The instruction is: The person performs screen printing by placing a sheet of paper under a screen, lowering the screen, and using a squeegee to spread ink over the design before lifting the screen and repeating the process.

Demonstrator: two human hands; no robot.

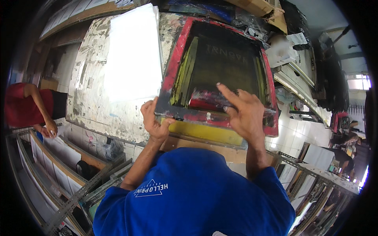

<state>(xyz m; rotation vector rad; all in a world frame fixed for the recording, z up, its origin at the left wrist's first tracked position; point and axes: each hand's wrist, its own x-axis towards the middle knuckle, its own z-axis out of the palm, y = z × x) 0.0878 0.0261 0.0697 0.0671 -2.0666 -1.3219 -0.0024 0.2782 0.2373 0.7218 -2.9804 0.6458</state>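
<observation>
A screen-printing frame [271,84], red with black smears, lies in front of me, its dark mesh [224,67] edged with yellow-green strips. My left hand [154,120] grips the frame's near left corner, thumb below and fingers along the side. Above the near part of the mesh is my right hand [246,112], index finger stretched out and thumb apart; the other fingers are partly curled. Beside its thumb, a red ink-smeared bar [206,97], perhaps a squeegee, lies along the near end. A yellow panel [206,131] shows below the frame's near edge.
White sheets [134,59] lie on the paint-stained table [88,78] left of the frame. A person in a red shirt [29,104] stands at far left. Metal racks [315,177] flank me. Cardboard [271,13] and plastic wrap crowd the back right.
</observation>
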